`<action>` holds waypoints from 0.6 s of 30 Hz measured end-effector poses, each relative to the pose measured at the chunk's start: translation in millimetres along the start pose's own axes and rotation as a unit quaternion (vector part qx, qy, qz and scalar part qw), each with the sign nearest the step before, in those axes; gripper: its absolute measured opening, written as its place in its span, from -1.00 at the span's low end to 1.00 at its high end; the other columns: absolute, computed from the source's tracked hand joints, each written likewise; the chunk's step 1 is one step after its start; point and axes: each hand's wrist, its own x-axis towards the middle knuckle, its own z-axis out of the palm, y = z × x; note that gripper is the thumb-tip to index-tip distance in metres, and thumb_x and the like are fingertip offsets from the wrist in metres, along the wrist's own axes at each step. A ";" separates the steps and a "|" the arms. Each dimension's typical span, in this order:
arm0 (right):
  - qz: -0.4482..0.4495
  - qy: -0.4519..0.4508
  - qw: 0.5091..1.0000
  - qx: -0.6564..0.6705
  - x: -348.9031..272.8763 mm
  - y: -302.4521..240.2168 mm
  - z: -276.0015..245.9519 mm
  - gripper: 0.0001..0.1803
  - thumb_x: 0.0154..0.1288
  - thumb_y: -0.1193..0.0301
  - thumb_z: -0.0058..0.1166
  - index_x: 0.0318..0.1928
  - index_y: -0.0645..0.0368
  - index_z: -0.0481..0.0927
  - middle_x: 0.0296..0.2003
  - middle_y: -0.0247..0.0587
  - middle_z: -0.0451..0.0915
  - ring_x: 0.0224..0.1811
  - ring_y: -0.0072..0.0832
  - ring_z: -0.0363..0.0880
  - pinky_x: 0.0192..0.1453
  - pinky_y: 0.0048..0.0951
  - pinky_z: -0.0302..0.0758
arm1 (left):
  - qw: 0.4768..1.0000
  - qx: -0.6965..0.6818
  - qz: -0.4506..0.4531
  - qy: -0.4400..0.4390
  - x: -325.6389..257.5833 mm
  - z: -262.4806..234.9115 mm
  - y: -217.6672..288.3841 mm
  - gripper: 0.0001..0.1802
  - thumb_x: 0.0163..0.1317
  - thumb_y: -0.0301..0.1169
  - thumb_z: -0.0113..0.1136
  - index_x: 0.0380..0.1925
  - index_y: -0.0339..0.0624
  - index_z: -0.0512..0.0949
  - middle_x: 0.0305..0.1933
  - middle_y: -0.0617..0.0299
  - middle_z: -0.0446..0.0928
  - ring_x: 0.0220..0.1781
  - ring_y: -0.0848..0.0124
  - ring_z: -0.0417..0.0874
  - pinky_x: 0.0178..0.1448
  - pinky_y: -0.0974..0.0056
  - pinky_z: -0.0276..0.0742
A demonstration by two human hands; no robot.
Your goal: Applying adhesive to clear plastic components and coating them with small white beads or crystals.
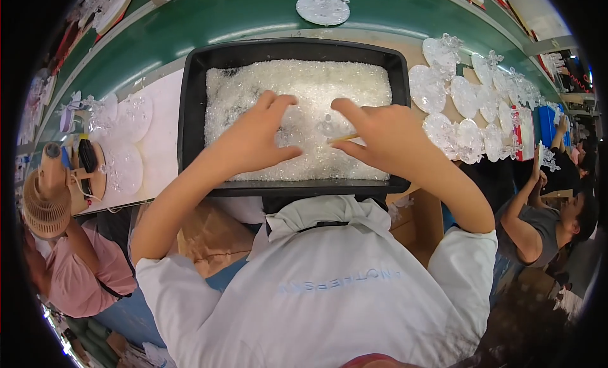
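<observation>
A black rectangular tray (190,114) in front of me is filled with small clear crystal beads (304,83). My left hand (253,137) rests over the beads with thumb and fingers spread around a clear glass piece (292,122). My right hand (380,137) sits to the right of it and pinches a thin yellowish stick (344,138), whose tip points toward a small clear upright part (327,124) standing in the beads between both hands.
Clear round glass plates (465,118) lie in rows to the right of the tray, more (123,140) lie on the white board to the left. A green belt (240,16) runs behind, carrying one plate (323,7). Other people sit at left (69,266) and right (544,222).
</observation>
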 end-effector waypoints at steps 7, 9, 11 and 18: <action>-0.011 -0.035 0.996 0.076 22.4 -6.6 16.1 -0.29 0.19 0.34 0.24 0.35 0.04 0.31 -0.71 -0.13 0.49 -0.61 -0.08 0.55 -0.48 -0.20 0.44 | 0.988 -0.051 -0.026 -0.144 0.2 14.2 -8.8 -0.28 0.02 -0.29 0.43 0.19 -0.22 0.36 0.08 -0.14 0.42 0.03 -0.06 0.59 0.10 0.04 0.53; 0.079 -0.037 0.980 0.180 28.4 -11.8 16.6 -0.31 0.17 0.39 0.21 0.35 0.02 0.33 -0.64 -0.07 0.54 -0.57 -0.04 0.55 -0.41 -0.15 0.47 | 0.984 -0.155 -0.068 -0.059 -0.3 10.5 -0.2 -0.38 0.09 -0.32 0.37 0.15 -0.21 0.39 0.04 -0.08 0.45 0.06 -0.04 0.57 0.12 0.08 0.51; 0.031 -0.044 0.981 0.185 20.8 -4.2 2.3 -0.33 0.16 0.37 0.25 0.31 0.01 0.38 -0.55 -0.09 0.56 -0.49 -0.08 0.58 -0.36 -0.16 0.49 | 0.992 -0.098 -0.070 -0.035 -13.7 -2.8 0.2 -0.41 0.09 -0.33 0.36 0.13 -0.21 0.41 0.04 -0.09 0.46 0.07 -0.05 0.56 0.13 0.07 0.51; -0.192 -0.120 0.974 0.014 36.8 3.1 -11.8 -0.57 0.04 0.24 0.39 -0.07 0.09 0.65 -0.23 -0.26 0.49 -0.15 -0.24 0.60 -0.22 -0.24 0.53 | 0.975 -0.070 -0.004 -0.210 -15.8 21.5 -0.7 -0.57 0.17 -0.30 0.26 0.02 -0.24 0.48 0.01 -0.11 0.48 0.06 -0.05 0.54 0.18 0.06 0.43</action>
